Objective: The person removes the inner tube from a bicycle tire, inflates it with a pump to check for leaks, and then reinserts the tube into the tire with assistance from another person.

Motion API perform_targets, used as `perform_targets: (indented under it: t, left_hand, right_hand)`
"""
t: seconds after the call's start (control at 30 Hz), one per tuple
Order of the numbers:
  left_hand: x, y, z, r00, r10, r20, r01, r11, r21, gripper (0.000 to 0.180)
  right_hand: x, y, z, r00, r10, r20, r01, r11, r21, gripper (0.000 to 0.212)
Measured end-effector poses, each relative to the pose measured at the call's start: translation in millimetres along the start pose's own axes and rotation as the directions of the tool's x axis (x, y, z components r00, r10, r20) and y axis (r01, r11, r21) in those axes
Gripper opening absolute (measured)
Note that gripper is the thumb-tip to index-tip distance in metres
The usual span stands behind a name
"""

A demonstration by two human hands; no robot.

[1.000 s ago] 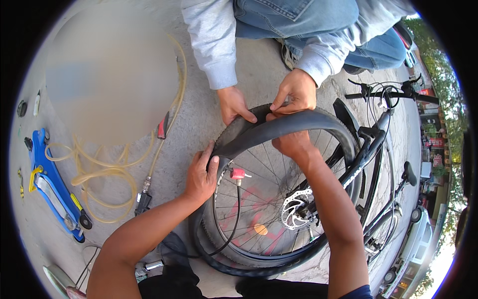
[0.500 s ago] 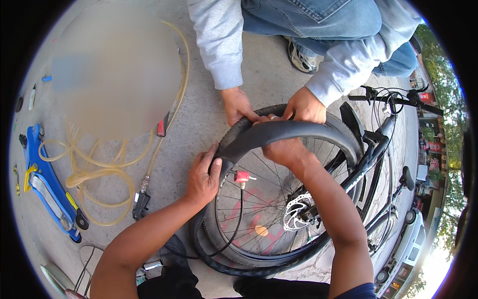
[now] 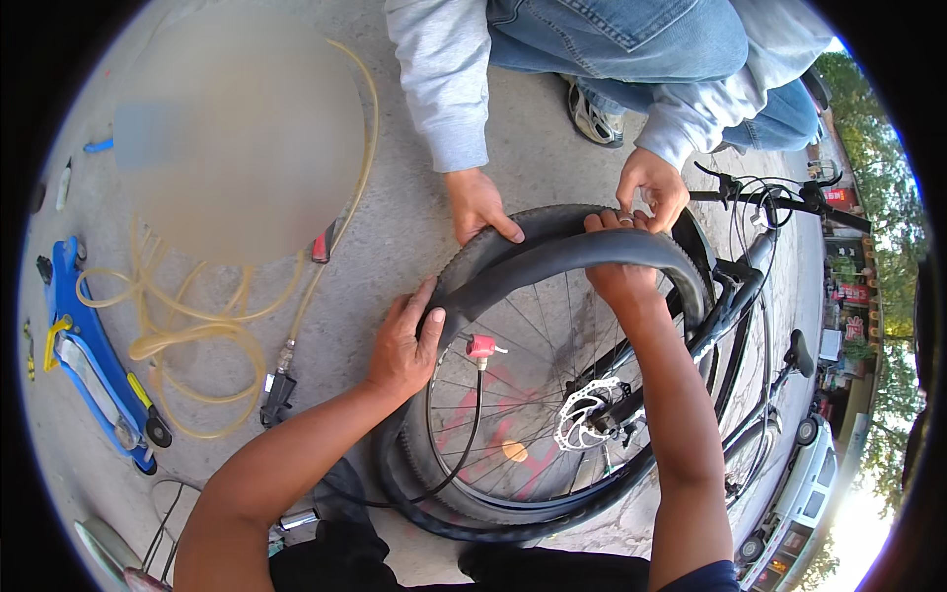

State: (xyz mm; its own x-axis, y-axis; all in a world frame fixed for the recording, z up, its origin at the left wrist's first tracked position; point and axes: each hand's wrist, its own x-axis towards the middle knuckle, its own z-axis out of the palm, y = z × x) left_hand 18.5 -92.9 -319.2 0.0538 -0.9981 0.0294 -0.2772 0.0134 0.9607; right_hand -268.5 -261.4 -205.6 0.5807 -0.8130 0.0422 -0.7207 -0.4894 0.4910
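Note:
A bicycle wheel lies flat before me, its knobby black tyre (image 3: 538,215) around the spokes and a smooth, swollen black inner tube (image 3: 557,253) bulging out along the far side. My left hand (image 3: 404,340) grips the tube and tyre at the wheel's left, thumb on top. At the upper right, my right hand (image 3: 623,271) wraps around the tube, its fingertips showing past the far edge. A red pump head (image 3: 481,346) on a black hose sits at the rim near my left hand. Right of the wheel's middle is a silver disc brake rotor (image 3: 589,414).
Opposite me crouches a person in jeans; one hand (image 3: 483,205) holds the tyre, the other (image 3: 653,189) is by my right fingertips. The bicycle frame (image 3: 745,286) lies right. A coiled yellowish hose (image 3: 197,335), an air gun (image 3: 279,395) and a blue floor jack (image 3: 94,365) lie left.
My right hand has slid rightward along the tube. The other person's hand on the right has shifted right and lifted from the tyre; my left hand keeps its grip.

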Motion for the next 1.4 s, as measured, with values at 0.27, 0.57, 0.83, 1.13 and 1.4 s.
perform_targets:
  t: [0.27,0.57,0.83,1.13,1.4]
  left_hand:
    - [1,0,2,1.0,0.008,-0.02,-0.008,1.0,0.006,0.056]
    - [2,-4,4,1.0,0.007,-0.022,-0.008,0.999,-0.033,0.059]
    - [1,-10,4,0.998,0.056,-0.026,-0.054,0.996,0.073,0.07]
    - [1,7,-1,0.995,0.073,0.069,-0.088,0.967,0.24,0.094]
    - [-2,15,1,0.996,0.014,0.089,-0.045,0.932,0.359,0.082]
  right_hand:
    - [9,-2,-6,0.996,-0.031,0.078,0.011,0.969,0.245,0.02]
    - [4,-106,-32,0.972,-0.235,0.026,0.171,0.775,0.609,0.026]
    - [-83,-111,-92,0.917,-0.378,-0.128,0.351,0.612,0.709,0.044]
    - [-250,-107,-123,0.879,-0.47,-0.084,0.334,0.478,0.812,0.026]
    - [-347,-145,-108,0.822,-0.567,-0.057,0.315,0.368,0.875,0.022]
